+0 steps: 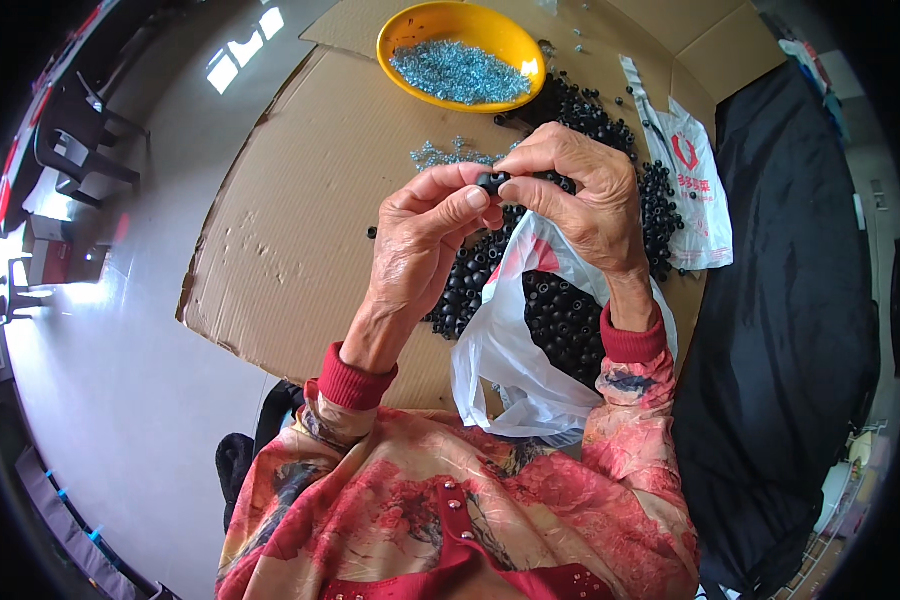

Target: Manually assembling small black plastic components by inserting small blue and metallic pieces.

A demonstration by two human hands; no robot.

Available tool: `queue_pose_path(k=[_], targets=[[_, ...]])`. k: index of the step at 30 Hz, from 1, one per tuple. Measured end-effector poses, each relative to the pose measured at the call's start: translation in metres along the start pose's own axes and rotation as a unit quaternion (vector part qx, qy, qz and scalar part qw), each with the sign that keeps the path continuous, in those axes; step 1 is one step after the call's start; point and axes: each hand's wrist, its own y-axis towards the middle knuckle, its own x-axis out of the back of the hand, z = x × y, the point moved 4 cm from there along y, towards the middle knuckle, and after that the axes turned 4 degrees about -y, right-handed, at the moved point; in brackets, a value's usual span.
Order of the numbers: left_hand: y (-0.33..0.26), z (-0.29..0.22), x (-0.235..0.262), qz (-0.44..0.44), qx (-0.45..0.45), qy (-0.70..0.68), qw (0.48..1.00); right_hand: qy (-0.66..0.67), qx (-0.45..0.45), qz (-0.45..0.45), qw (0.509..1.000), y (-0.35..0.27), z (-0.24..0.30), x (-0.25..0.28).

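Above the cardboard, my left hand (425,230) pinches a small round black bead-like part (492,182) with a hole, between thumb and forefinger. My right hand (580,195) meets it from the other side, thumb and forefinger closed at the part's edge; anything tiny between those tips is hidden. Below my hands, many similar black parts (457,290) lie loose. More of them (567,325) fill an open white plastic bag (500,345) under my right wrist. Beyond my fingers is a small heap of bluish, shiny little pieces (450,155).
A yellow bowl (395,80) of the bluish pieces stands at the far side of the cardboard sheet (270,220). Black parts (595,120) spread to its right, by a flat white bag (705,200). Black cloth (780,300) hangs on the right; chairs (80,145) stand at left.
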Motion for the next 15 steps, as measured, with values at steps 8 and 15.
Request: queue_pose_path(k=[8, 15], targets=[[0.000, 0.005, 0.002, 0.023, 0.049, -0.057, 0.997, -0.033, 0.049, 0.028, 0.998, 0.001, 0.002, 0.002], [0.000, 0.008, 0.004, 0.029, 0.064, -0.079, 0.994, -0.060, 0.046, 0.033, 0.997, 0.001, 0.009, 0.003]])
